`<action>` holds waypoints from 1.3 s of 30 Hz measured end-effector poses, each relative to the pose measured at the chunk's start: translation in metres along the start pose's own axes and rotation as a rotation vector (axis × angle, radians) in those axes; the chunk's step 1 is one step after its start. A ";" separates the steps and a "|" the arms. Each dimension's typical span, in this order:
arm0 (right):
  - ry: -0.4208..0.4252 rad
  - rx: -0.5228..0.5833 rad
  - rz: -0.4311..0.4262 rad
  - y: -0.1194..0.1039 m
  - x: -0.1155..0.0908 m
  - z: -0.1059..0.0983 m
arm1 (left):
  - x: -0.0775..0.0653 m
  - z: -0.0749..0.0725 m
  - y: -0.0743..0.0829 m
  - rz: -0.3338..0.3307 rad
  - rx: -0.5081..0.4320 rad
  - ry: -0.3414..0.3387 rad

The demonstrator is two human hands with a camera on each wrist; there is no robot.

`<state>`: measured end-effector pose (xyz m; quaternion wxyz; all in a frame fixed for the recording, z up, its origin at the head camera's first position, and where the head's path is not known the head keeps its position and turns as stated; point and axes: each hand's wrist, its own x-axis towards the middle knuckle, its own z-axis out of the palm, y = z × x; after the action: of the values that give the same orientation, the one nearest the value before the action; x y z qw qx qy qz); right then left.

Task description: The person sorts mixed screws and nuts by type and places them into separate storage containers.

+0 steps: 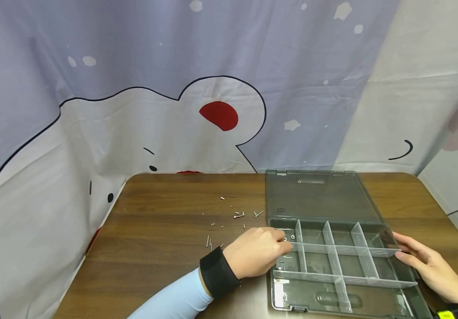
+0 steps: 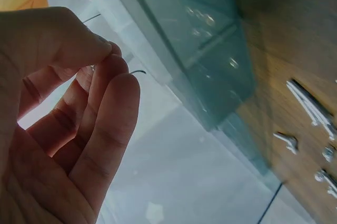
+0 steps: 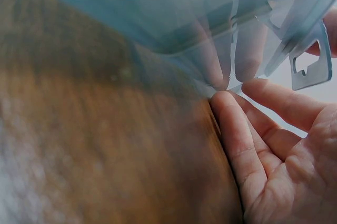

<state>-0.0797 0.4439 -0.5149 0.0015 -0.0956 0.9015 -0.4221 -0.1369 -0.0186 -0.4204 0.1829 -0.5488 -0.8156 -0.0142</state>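
A grey see-through compartment box (image 1: 333,252) lies with its lid (image 1: 316,199) folded back. Over its left column is my left hand (image 1: 254,251), thumb and fingertips brought together. A bright speck shows among the fingers in the left wrist view; whether they pinch something is unclear. Small nuts (image 1: 293,237) lie in the back left compartment, and small metal pieces (image 1: 281,262) in the one in front of it. My right hand (image 1: 432,268) rests against the box's right side. Its fairly straight fingers (image 3: 234,129) touch the outer wall in the right wrist view.
Several loose screws (image 1: 238,216) and other small metal parts are scattered on the wooden table (image 1: 165,248) left of the box. More long screws (image 1: 207,241) lie nearer the left forearm. A patterned curtain (image 1: 133,128) hangs behind the table.
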 end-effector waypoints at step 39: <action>-0.009 0.001 -0.015 0.001 -0.001 0.000 | -0.036 -0.010 -0.030 -0.367 -0.219 -0.252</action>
<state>-0.0790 0.4444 -0.5156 0.0024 -0.1043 0.9005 -0.4221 -0.1492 -0.0646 -0.4172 0.0134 -0.4057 -0.9114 -0.0670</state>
